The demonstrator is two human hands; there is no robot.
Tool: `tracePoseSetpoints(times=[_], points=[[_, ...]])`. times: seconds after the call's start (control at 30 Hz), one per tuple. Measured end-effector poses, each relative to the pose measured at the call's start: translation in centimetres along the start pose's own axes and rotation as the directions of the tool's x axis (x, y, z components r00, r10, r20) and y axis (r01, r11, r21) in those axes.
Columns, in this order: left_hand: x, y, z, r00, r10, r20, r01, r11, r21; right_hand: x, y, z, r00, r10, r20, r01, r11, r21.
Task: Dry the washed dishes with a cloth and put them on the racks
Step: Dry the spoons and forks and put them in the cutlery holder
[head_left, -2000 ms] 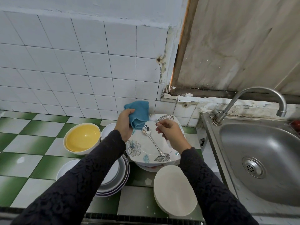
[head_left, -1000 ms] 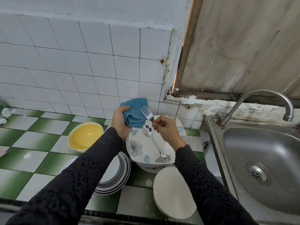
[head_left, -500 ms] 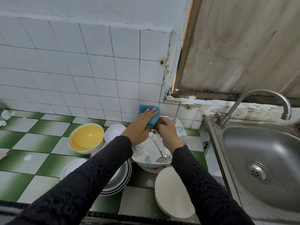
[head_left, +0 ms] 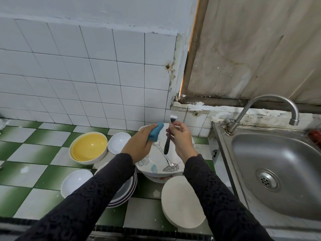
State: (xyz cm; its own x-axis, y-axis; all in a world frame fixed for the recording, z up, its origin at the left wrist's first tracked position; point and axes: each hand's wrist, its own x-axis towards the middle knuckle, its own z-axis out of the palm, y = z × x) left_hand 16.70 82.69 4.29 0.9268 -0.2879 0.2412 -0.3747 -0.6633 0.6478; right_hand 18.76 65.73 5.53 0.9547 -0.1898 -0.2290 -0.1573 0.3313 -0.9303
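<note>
At a tiled kitchen table [head_left: 33,153] chequered in green and white, a person in dark lace sleeves [head_left: 97,202] holds a fork [head_left: 167,145] upright, prongs up, above a leaf-patterned plate [head_left: 154,165]. The right hand [head_left: 181,140] has its grip pinched on the fork's neck, while the left hand [head_left: 139,143] has its grip curled round a bunched blue cloth [head_left: 155,132] just beside the fork and apart from it. A spoon [head_left: 163,153] lies across the patterned plate, which tops a short pile of dishes. To the left stand a yellow bowl [head_left: 89,147] and, touching it, a small white bowl [head_left: 119,140]; nearer the table's front edge are another white bowl [head_left: 76,180] and a stack of plates [head_left: 129,192] partly hidden by the left arm. A cream plate [head_left: 182,200] lies face down near the front edge. A steel sink [head_left: 281,193] with a curved tap [head_left: 260,103] is set into the right side. White wall tiles [head_left: 86,75] rise behind the table, meeting a stained, weathered board [head_left: 251,49] above the sink.
</note>
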Motion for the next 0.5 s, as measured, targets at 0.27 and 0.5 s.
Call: tracePoseSetpoints(times=[0.27, 0.5], points=[[0.9, 0.8, 0.5, 0.991, -0.130, -0.010, 0.129, 0.988, -0.084, -2.2, -1.6, -2.1, 0.971, -0.236, 0.047, 0.232, 0.865, -0.444], [2.7, 6.4, 0.6, 1.000, 0.021, -0.021, -0.023, 0.995, -0.092, -5.5, -5.4, -4.4, 0.891, -0.453, 0.014, 0.360, 0.689, -0.629]])
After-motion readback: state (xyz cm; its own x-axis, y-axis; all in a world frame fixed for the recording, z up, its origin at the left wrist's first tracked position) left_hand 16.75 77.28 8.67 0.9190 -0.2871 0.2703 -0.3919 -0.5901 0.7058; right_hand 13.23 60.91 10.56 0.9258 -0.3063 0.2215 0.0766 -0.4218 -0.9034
